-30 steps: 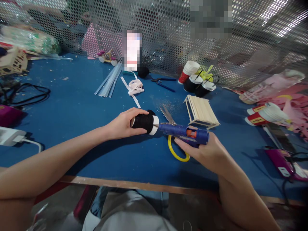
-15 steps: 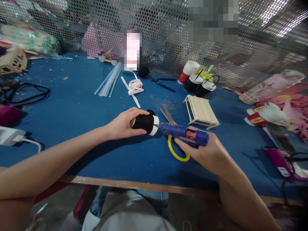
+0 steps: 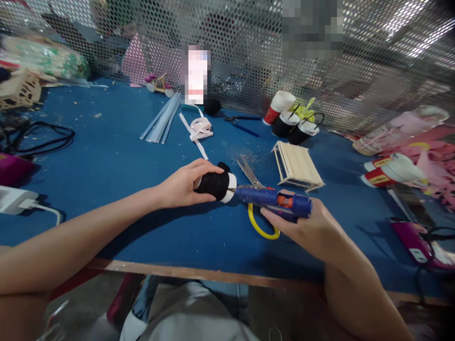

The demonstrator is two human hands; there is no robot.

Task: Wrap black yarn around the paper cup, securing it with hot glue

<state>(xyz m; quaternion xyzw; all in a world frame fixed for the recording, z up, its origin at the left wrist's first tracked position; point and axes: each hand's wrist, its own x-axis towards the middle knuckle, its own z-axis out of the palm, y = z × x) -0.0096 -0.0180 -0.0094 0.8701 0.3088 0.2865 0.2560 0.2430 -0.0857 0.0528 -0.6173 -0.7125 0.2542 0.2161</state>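
Observation:
My left hand (image 3: 192,183) grips a paper cup wrapped in black yarn (image 3: 213,184), lying on its side with its white rim to the right. In my right hand (image 3: 302,222) is a blue hot glue gun (image 3: 273,199), its nozzle at the white rim of the cup. Whether the nozzle touches the rim, I cannot tell. Beneath the glue gun lie scissors with yellow handles (image 3: 256,225), partly covered by it. A small black ball of yarn (image 3: 223,166) shows just behind the wrapped cup.
Behind are clear glue sticks (image 3: 161,118), a white ribbon (image 3: 201,129), pliers (image 3: 241,124) and a blurred phone (image 3: 196,76). To the right stand a small wooden stick table (image 3: 298,163), black-wrapped cups (image 3: 302,131) and red-and-white paper cups (image 3: 384,175). Perforated metal mesh (image 3: 234,57) backs the table.
The glue gun and my right hand have shifted slightly right and down. The wrapped cup has turned a little in my left hand.

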